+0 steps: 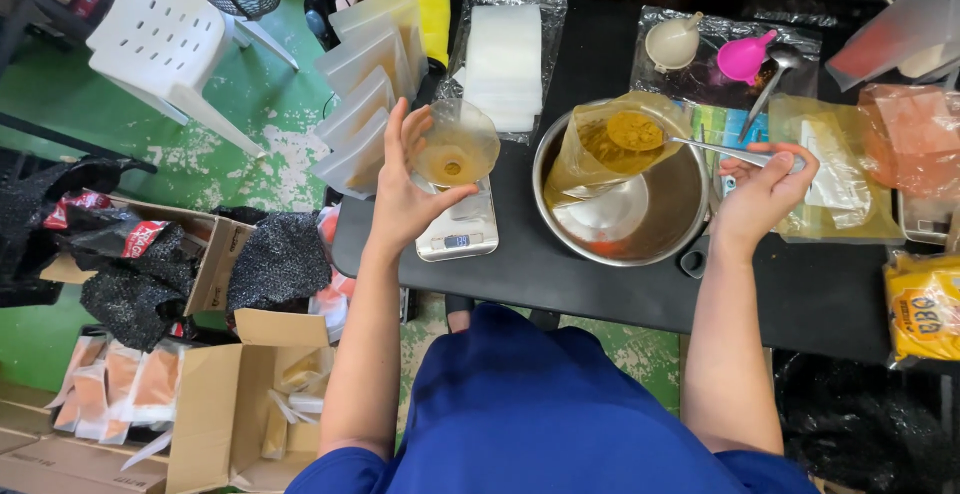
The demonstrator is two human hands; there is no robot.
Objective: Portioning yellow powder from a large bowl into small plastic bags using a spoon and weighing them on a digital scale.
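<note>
My left hand (400,189) holds a small clear plastic bag (458,144) open over a small digital scale (460,229); a little yellow powder lies in the bag's bottom. My right hand (765,189) grips the handle of a metal spoon (700,146) heaped with yellow powder. The spoon's bowl hovers over a large open bag of yellow powder (610,149) that leans inside a steel mixing bowl (680,219).
A black table (800,294) carries stacks of white bags (505,64), clear pouches (365,94), a pink scoop (745,57), a white scoop (672,42) and packets of orange and yellow powder at right. Cardboard boxes (240,414), black bags and a white chair (165,44) stand on the green floor at left.
</note>
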